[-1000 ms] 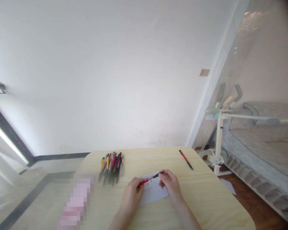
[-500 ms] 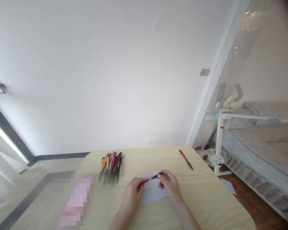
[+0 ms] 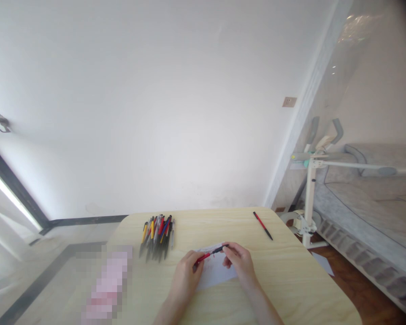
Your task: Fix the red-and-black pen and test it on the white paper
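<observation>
My left hand (image 3: 186, 271) pinches the red barrel (image 3: 205, 257) of a ballpoint pen over the table. At the other end, my right hand (image 3: 238, 261) has thumb and finger closed on the pen's black end piece (image 3: 219, 248). A short thin stretch shows between the red and black parts. Beneath both hands lies a white sheet of paper (image 3: 216, 273) with reddish marks on it. Another red and black pen (image 3: 263, 225) rests by itself at the right. To the left is a bunch of pens (image 3: 158, 234) in several colours.
The light wooden table (image 3: 284, 280) has rounded corners and stands close to a white wall (image 3: 189, 113). Right of it are a white exercise machine (image 3: 310, 194) and a grey sofa (image 3: 368, 194). A piece of paper (image 3: 323, 263) lies near the table's right edge.
The black end piece has come slightly nearer the red barrel, so the thin stretch between them looks shorter. Both hands keep their grip and nearly the same place.
</observation>
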The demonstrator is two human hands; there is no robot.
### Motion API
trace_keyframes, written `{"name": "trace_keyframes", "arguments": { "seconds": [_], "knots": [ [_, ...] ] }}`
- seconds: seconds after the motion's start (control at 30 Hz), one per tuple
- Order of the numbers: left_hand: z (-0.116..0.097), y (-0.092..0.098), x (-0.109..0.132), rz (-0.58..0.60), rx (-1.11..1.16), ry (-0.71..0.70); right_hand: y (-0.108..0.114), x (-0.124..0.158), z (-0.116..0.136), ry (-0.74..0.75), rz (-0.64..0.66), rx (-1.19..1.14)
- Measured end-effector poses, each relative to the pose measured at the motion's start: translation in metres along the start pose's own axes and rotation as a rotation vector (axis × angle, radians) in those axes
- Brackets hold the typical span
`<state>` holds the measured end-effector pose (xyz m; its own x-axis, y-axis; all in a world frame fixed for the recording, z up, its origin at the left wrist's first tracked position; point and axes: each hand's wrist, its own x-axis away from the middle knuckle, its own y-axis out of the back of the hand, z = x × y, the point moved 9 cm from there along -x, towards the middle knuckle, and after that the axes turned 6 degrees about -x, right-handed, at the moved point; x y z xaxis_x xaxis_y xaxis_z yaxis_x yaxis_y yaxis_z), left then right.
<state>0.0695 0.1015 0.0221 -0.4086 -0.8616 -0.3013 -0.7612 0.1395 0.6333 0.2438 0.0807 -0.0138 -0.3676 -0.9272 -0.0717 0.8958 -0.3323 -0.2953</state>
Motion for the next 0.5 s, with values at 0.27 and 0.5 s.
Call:
{"name": "trace_keyframes", "arguments": {
  "seconds": [0.27,0.5],
  "knots": [
    [-0.0032,0.0017,0.0004,-0.004,0.011,-0.013,0.0001,-0.001,-0.0028,-0.018,0.005,-0.008],
    [-0.0028,0.0022,0.0009,-0.014,0.012,-0.011,-0.0025,-0.0005,-0.0034,-0.006,0.041,0.006]
  ]
}}
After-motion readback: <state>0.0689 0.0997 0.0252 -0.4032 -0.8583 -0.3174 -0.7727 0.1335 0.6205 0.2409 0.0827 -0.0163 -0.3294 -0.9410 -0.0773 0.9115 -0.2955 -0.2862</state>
